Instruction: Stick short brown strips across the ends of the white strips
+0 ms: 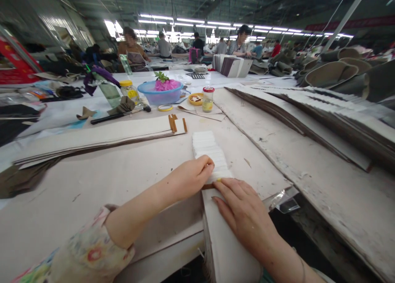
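A stack of long pale strips (220, 242) hangs over the near table edge between my arms, with a brown band (207, 186) across the top strip. Beyond it, the staggered white ends (205, 141) of the strips lie fanned out in a row. My left hand (199, 174) is pinched closed over these ends, just past the brown band; whatever is between its fingertips is hidden. Flat on the strips lies my right hand (242, 209), fingers stretched, with its fingertips at the right end of the brown band.
Finished-looking strips with brown ends (138, 130) lie at the left. Behind them stand a blue basin (148, 94), a yellow-lidded jar (129, 91), a red-lidded jar (207, 101) and a yellow dish (194, 101). Layered panels (277, 110) cover the right-hand table. People work farther back.
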A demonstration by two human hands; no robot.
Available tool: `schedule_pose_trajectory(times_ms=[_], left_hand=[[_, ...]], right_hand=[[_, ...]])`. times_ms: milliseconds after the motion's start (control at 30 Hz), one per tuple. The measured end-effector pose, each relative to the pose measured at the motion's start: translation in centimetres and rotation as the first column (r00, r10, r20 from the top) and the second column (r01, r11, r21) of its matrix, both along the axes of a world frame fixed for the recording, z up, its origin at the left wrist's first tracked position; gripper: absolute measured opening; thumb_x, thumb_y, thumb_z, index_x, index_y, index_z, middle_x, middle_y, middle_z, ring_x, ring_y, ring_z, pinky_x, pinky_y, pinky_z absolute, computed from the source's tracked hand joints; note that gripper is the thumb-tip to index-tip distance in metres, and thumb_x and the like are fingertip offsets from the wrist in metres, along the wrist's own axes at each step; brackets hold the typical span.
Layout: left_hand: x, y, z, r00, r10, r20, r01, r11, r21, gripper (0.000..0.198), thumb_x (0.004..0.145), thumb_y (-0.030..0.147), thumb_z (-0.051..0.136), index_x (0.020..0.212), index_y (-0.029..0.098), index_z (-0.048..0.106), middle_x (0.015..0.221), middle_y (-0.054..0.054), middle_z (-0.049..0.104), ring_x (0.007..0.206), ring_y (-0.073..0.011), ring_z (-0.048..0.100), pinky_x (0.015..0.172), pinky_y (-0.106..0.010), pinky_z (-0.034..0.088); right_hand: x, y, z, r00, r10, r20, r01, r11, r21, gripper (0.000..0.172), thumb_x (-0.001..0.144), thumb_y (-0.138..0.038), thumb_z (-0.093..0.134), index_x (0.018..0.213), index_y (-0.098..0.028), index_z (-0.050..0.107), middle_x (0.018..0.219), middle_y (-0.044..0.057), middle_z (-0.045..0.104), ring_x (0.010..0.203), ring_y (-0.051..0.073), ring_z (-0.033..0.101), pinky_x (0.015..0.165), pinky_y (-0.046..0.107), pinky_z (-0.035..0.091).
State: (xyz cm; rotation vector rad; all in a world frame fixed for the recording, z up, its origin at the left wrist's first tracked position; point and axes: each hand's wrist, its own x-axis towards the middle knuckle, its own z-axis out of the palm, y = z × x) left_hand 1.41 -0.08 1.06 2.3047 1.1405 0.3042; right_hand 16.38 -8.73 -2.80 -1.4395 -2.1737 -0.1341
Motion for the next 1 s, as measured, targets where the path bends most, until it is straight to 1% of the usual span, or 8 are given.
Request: schedule_pose_trajectory(times_ms=[133, 200, 333, 467, 600, 700, 833, 1000], left_hand=[[0.5, 0.7, -0.1, 0.998, -0.060, 0.024, 0.062, 0.995, -0.078, 0.040, 0.079, 0.020, 0.042, 0.120, 0.020, 0.041, 0.087, -0.001, 0.062, 0.079, -0.0161, 0.057, 0.069, -0.027, 0.044], [0.5, 0.8, -0.4, 0.996, -0.087, 0.018, 0.088, 0.992, -0.085, 0.046, 0.075, 0.016, 0.044, 0.121, 0.021, 0.041, 0.090, -0.001, 0.062, 0.081, -0.0160, 0.057, 0.070, -0.027, 0.045], [0.3, 0.6, -0.8, 0.996, -0.085, -0.016, 0.083, 0.994, -0.066, 0.044, 0.074, 0.014, 0.042, 0.117, 0.020, 0.047, 0.100, -0.003, 0.062, 0.089, -0.0182, 0.057, 0.075, -0.028, 0.045], [0.3, 0.4, 0.1, 0.993, -0.102, -0.060, 0.098, 0.993, -0.064, 0.042, 0.075, 0.015, 0.039, 0.116, 0.018, 0.050, 0.113, -0.005, 0.059, 0.102, -0.0190, 0.054, 0.087, -0.029, 0.041], [1.3, 0.7, 1.4, 0.980, -0.188, -0.072, 0.176, 0.973, -0.146, 0.047, 0.077, 0.020, 0.042, 0.124, 0.016, 0.044, 0.120, -0.006, 0.054, 0.109, -0.0186, 0.050, 0.092, -0.027, 0.039], [2.8, 1.0, 1.4, 0.977, -0.210, -0.038, 0.202, 0.966, -0.162, 0.052, 0.073, 0.014, 0.046, 0.124, 0.015, 0.043, 0.121, -0.006, 0.053, 0.109, -0.0176, 0.050, 0.092, -0.026, 0.039], [4.0, 1.3, 0.6, 0.977, -0.213, -0.027, 0.209, 0.972, -0.107, 0.054, 0.066, 0.007, 0.046, 0.120, 0.016, 0.048, 0.117, -0.004, 0.056, 0.106, -0.0169, 0.052, 0.091, -0.025, 0.040], [3.6, 1.5, 0.0, 0.979, -0.178, -0.097, 0.178, 0.984, -0.006, 0.032, 0.068, 0.017, 0.053, 0.099, 0.017, 0.059, 0.098, -0.004, 0.062, 0.090, -0.0192, 0.057, 0.080, -0.028, 0.044]], right_hand=[[0.0, 0.1, 0.2, 1.000, 0.004, -0.017, -0.005, 0.999, -0.050, 0.028, 0.086, -0.026, 0.043, 0.110, -0.016, 0.053, 0.105, 0.009, 0.059, 0.098, 0.022, 0.053, 0.089, 0.042, 0.042], [0.1, 0.0, 0.4, 0.999, 0.015, -0.035, -0.017, 0.997, -0.071, 0.027, 0.086, -0.026, 0.044, 0.110, -0.017, 0.053, 0.105, 0.009, 0.059, 0.098, 0.022, 0.053, 0.090, 0.042, 0.041], [0.2, -0.6, 0.6, 0.997, 0.043, -0.058, -0.049, 0.992, -0.119, 0.025, 0.084, -0.026, 0.047, 0.107, -0.020, 0.055, 0.103, 0.007, 0.059, 0.097, 0.022, 0.052, 0.092, 0.042, 0.039], [0.0, -1.1, 0.3, 0.997, 0.023, -0.072, -0.028, 0.997, -0.072, 0.026, 0.085, -0.027, 0.046, 0.109, -0.019, 0.054, 0.102, 0.007, 0.059, 0.096, 0.021, 0.052, 0.088, 0.040, 0.041], [-0.1, -1.0, 0.1, 0.995, 0.039, -0.094, -0.043, 0.998, -0.035, 0.026, 0.086, -0.025, 0.044, 0.108, -0.016, 0.055, 0.100, 0.008, 0.060, 0.094, 0.021, 0.053, 0.085, 0.038, 0.043], [-0.2, -1.0, 0.2, 0.993, 0.043, -0.109, -0.046, 0.999, -0.027, 0.025, 0.085, -0.022, 0.044, 0.106, -0.015, 0.056, 0.098, 0.008, 0.060, 0.092, 0.022, 0.053, 0.084, 0.038, 0.044], [-0.1, -1.1, 0.2, 0.991, 0.036, -0.130, -0.042, 0.998, -0.043, 0.021, 0.085, -0.022, 0.045, 0.101, -0.016, 0.057, 0.096, 0.008, 0.060, 0.091, 0.021, 0.053, 0.083, 0.038, 0.044], [0.0, -1.1, 0.2, 0.982, 0.055, -0.179, -0.064, 0.997, -0.047, 0.019, 0.085, -0.023, 0.046, 0.098, -0.015, 0.058, 0.091, 0.008, 0.060, 0.088, 0.021, 0.052, 0.080, 0.037, 0.046]])
